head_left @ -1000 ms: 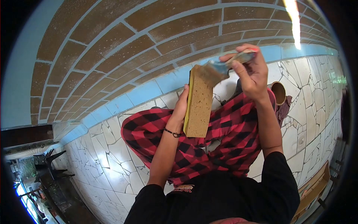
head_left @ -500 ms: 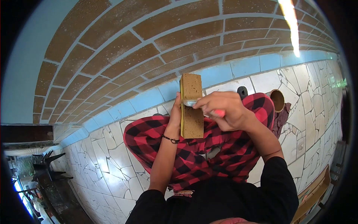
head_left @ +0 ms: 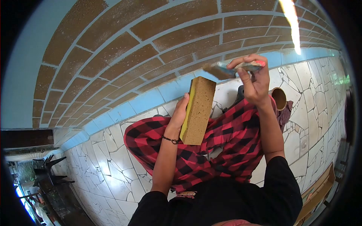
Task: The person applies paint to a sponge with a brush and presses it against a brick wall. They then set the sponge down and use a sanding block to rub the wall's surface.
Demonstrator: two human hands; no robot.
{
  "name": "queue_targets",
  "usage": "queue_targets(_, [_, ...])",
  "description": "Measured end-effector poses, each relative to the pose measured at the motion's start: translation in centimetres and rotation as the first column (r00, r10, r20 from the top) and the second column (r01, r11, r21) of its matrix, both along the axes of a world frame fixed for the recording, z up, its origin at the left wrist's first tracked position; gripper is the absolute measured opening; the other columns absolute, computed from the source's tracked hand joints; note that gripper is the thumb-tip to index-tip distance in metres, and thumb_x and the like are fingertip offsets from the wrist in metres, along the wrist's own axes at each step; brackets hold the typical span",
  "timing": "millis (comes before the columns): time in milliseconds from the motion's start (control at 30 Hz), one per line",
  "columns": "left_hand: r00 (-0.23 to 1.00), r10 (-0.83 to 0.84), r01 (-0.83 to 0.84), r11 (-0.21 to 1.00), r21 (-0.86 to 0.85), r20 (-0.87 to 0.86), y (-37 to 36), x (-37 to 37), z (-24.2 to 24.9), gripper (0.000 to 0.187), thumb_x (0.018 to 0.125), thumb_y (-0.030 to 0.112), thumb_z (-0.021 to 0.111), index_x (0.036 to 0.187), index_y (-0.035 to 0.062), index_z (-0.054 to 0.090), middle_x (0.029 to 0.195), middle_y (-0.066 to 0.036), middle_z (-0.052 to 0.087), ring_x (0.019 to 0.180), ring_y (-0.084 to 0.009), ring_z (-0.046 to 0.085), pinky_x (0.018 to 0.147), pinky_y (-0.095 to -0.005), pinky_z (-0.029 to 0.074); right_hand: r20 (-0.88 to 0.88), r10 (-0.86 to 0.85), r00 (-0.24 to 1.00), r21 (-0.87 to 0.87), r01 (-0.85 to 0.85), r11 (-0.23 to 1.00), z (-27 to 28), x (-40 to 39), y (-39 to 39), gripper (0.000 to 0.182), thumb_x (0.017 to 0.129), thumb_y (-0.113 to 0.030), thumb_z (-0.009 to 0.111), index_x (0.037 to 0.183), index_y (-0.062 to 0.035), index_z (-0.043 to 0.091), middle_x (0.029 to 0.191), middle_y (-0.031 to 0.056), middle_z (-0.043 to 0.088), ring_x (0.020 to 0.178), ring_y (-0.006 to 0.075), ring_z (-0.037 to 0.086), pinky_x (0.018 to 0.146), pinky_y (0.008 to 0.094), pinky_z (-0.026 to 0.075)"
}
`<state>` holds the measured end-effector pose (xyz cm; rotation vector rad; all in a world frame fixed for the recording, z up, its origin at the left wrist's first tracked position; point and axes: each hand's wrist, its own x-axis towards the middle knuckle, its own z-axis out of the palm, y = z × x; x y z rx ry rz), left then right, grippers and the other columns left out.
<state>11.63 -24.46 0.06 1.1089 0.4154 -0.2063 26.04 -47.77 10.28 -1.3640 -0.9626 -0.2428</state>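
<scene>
A long block (head_left: 200, 113) with a speckled brown face and a yellow side is tilted above the crossed legs in checked trousers. My left hand (head_left: 179, 115) grips it by its left side, with the fingers hidden behind it. My right hand (head_left: 256, 79) is raised to the right of the block's top end, closed around a paintbrush (head_left: 243, 67). The brush's blurred bristles point left, above the block and apart from it.
A brick-patterned wall (head_left: 181, 34) with a light blue tile border (head_left: 166, 90) curves ahead. On the stone-patterned floor (head_left: 109, 169), a round container (head_left: 278, 98) and dark cloth (head_left: 285, 115) lie near the right knee. A black chair (head_left: 51, 171) is at far left.
My right hand has lifted the brush off the block, up and to the right. The block has tilted, its top end shifting right.
</scene>
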Motion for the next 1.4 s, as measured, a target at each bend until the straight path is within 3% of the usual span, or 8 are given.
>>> queue_targets(200, [1.0,0.002,-0.001,0.999,0.052,-0.026,0.4,0.1,-0.4,0.061,0.114,0.051,0.04,0.138,-0.0004,0.061,0.123,-0.007,0.069,0.107,-0.0129,0.064,0.093,-0.0299,0.053,0.071,0.047,0.996,-0.116,-0.038,0.993,-0.7,-1.1,0.9,0.032,0.102,0.002,0.06,0.13,-0.0052,0.045,0.106,0.0147,0.074,0.095,0.0165,0.067,0.086,0.0321,0.053])
queue_targets(533, [0.998,0.048,-0.045,0.997,0.055,-0.048,0.4,0.0,0.3,0.059,0.114,0.049,0.043,0.138,-0.0017,0.061,0.124,-0.007,0.068,0.108,-0.0136,0.062,0.096,-0.03,0.05,-0.289,0.1,0.952,0.185,-0.047,0.982,-1.7,1.5,0.0,0.032,0.107,-0.008,0.058,0.135,-0.0047,0.043,0.107,0.0154,0.072,0.098,0.0164,0.065,0.085,0.0316,0.053])
queue_targets(667, [1.0,-0.022,0.019,0.989,0.144,0.015,0.5,-0.4,1.0,0.059,0.114,0.049,0.043,0.137,-0.0016,0.062,0.122,-0.007,0.068,0.107,-0.0133,0.062,0.094,-0.0296,0.051,-0.3,0.022,0.954,0.063,-0.003,0.998,-2.1,1.6,0.3,0.032,0.108,-0.008,0.057,0.136,-0.0046,0.042,0.109,0.016,0.072,0.096,0.0141,0.064,0.083,0.0293,0.054])
queue_targets(867, [0.999,0.053,-0.053,0.997,0.056,-0.005,0.9,-0.4,0.8,0.06,0.114,0.052,0.041,0.133,0.0003,0.064,0.116,-0.007,0.07,0.101,-0.0129,0.065,0.088,-0.0297,0.054,0.038,-0.175,0.984,0.163,0.166,0.973,-2.2,-0.3,1.6,0.028,0.104,0.001,0.059,0.128,-0.005,0.046,0.108,0.0174,0.071,0.094,0.0189,0.069,0.079,0.0331,0.056])
queue_targets(967, [0.992,0.124,-0.123,0.99,-0.066,0.006,1.2,-0.3,-0.1,0.061,0.113,0.054,0.039,0.133,0.0017,0.064,0.114,-0.007,0.071,0.097,-0.0148,0.069,0.083,-0.0313,0.057,0.266,-0.006,0.964,-0.005,0.008,1.0,-2.2,-1.7,3.0,0.031,0.099,0.009,0.058,0.122,-0.007,0.046,0.108,0.0227,0.072,0.099,0.0329,0.073,0.092,0.0419,0.056])
queue_targets(1100, [0.98,0.198,-0.19,0.959,-0.211,0.02,2.6,-0.3,-0.7,0.062,0.112,0.057,0.037,0.137,0.0051,0.061,0.112,-0.009,0.072,0.093,-0.0191,0.073,0.08,-0.0337,0.061,0.39,0.122,0.913,-0.163,-0.062,0.985,-2.2,-4.0,4.9,0.033,0.092,0.012,0.063,0.118,-0.0051,0.051,0.103,0.0235,0.075,0.095,0.031,0.073,0.087,0.0405,0.057])
queue_targets(1300, [0.95,0.311,-0.298,0.932,-0.205,0.036,3.1,-0.4,0.3,0.062,0.112,0.056,0.037,0.139,0.0057,0.06,0.115,-0.009,0.072,0.095,-0.0194,0.073,0.081,-0.034,0.06,-0.223,0.351,0.91,0.079,-0.342,0.936,-2.5,-4.8,3.4,0.022,0.105,-0.001,0.055,0.124,-0.0033,0.044,0.11,0.0201,0.073,0.103,0.0213,0.069,0.094,0.0372,0.054])
queue_targets(1400, [0.995,0.102,-0.098,0.987,-0.129,0.022,3.5,-0.5,0.5,0.062,0.112,0.056,0.039,0.138,0.0047,0.062,0.118,-0.009,0.071,0.099,-0.0176,0.071,0.084,-0.0333,0.059,-0.257,0.256,0.932,0.053,-0.251,0.967,-3.0,-3.4,2.8,0.027,0.108,-0.005,0.055,0.131,-0.0031,0.041,0.114,0.0186,0.071,0.103,0.0169,0.066,0.093,0.0342,0.052])
